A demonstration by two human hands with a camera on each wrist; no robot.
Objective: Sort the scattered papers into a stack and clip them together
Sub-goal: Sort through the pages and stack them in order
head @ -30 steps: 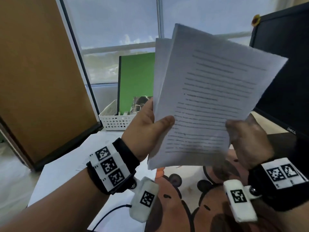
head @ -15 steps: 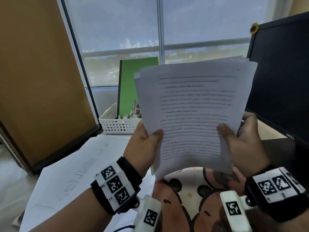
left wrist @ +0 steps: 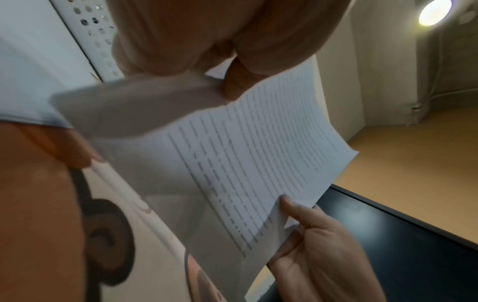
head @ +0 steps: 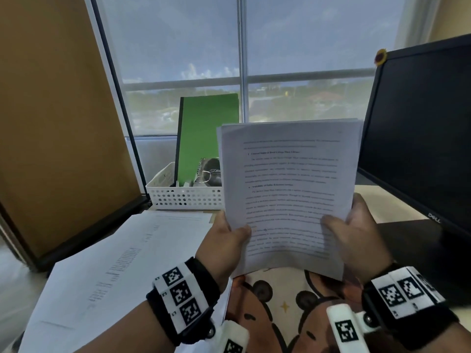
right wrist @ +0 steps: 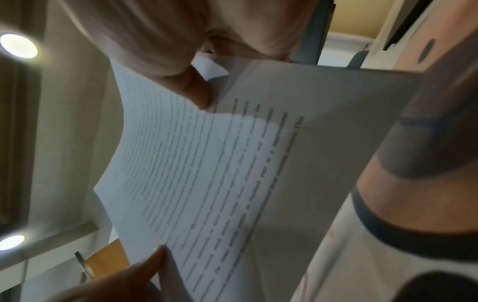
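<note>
A stack of printed white papers stands upright above the desk, its sheets nearly squared at the top edge. My left hand pinches its lower left edge, thumb on the front page. My right hand pinches the lower right edge the same way. The stack shows from below in the left wrist view, and the same stack in the right wrist view, with a thumb on each side. More loose sheets lie flat on the desk to the left. No clip is in view.
A white perforated basket with a green folder and a spiral notebook stands at the back by the window. A black monitor fills the right. A brown board leans at the left. A bear-print mat covers the near desk.
The tilted, fanned papers were turned upright and lowered, and their edges have come nearly into line. Both hands moved down with them, still holding the bottom corners.
</note>
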